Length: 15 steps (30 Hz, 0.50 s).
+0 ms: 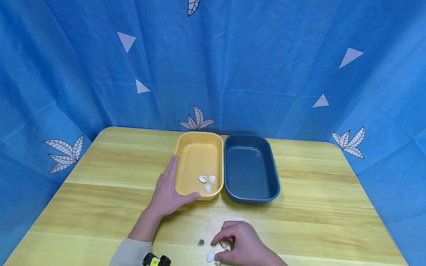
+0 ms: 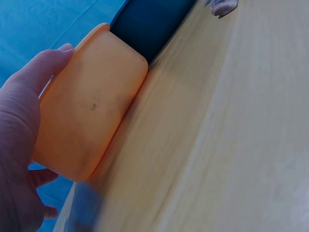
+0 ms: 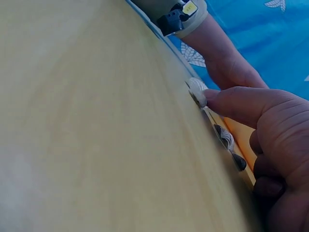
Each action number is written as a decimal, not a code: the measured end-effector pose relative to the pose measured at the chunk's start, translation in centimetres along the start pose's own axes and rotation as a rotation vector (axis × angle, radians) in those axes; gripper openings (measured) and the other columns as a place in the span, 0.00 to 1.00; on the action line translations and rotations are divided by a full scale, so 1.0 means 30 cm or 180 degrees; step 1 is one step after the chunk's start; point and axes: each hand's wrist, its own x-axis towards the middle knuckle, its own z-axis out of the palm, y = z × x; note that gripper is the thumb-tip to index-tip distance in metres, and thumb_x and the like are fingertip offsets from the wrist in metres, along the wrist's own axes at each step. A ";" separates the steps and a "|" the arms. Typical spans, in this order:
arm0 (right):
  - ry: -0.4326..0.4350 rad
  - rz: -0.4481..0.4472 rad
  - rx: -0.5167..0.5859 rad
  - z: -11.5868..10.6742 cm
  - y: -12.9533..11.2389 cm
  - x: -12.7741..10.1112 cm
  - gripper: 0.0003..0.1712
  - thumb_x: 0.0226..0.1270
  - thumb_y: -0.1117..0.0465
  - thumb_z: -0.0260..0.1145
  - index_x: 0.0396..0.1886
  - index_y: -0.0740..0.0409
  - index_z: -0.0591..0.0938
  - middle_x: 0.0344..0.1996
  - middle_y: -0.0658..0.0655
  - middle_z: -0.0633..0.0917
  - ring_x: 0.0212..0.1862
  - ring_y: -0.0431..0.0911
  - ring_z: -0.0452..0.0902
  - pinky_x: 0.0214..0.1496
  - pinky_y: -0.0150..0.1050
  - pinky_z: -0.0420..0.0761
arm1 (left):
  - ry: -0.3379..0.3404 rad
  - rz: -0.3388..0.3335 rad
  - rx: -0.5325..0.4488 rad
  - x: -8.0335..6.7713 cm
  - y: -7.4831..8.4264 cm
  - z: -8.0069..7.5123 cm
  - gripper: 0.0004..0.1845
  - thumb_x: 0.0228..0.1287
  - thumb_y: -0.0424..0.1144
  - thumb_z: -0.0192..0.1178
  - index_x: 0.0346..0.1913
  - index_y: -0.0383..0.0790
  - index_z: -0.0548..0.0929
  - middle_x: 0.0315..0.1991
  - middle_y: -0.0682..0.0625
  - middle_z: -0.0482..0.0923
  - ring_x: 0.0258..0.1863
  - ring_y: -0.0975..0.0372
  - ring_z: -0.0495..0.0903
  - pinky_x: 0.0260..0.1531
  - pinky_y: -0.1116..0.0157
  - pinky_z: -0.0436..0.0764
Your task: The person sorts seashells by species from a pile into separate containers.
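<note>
One white shell [image 1: 210, 256] looks rounded and, perhaps, finely ridged.

No legible text; yellow label [image 1: 155, 261] on black wrist device [image 1: 164, 261] bears marks (too small to read).

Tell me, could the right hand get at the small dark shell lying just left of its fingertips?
Probably yes: the right hand is close beside the small dark shell, and the head view shows nothing blocking the gap between them.
</note>
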 end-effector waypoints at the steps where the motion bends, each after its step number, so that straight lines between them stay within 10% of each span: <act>1: -0.0037 0.0021 -0.0020 -0.001 -0.002 0.000 0.17 0.42 0.57 0.85 0.35 0.40 0.90 0.21 0.38 0.74 0.24 0.27 0.63 0.24 0.22 0.67 | -0.0002 0.0004 0.0001 0.000 0.000 0.000 0.74 0.38 0.77 0.70 0.82 0.51 0.39 0.81 0.55 0.37 0.76 0.50 0.46 0.70 0.42 0.47; 15: -0.0327 -0.0048 -0.0437 -0.005 -0.021 0.004 0.14 0.50 0.49 0.81 0.39 0.36 0.91 0.23 0.32 0.73 0.25 0.22 0.63 0.25 0.19 0.64 | 0.0005 -0.0003 0.0007 -0.002 0.007 -0.003 0.73 0.39 0.77 0.69 0.82 0.50 0.39 0.81 0.53 0.37 0.76 0.48 0.46 0.69 0.40 0.50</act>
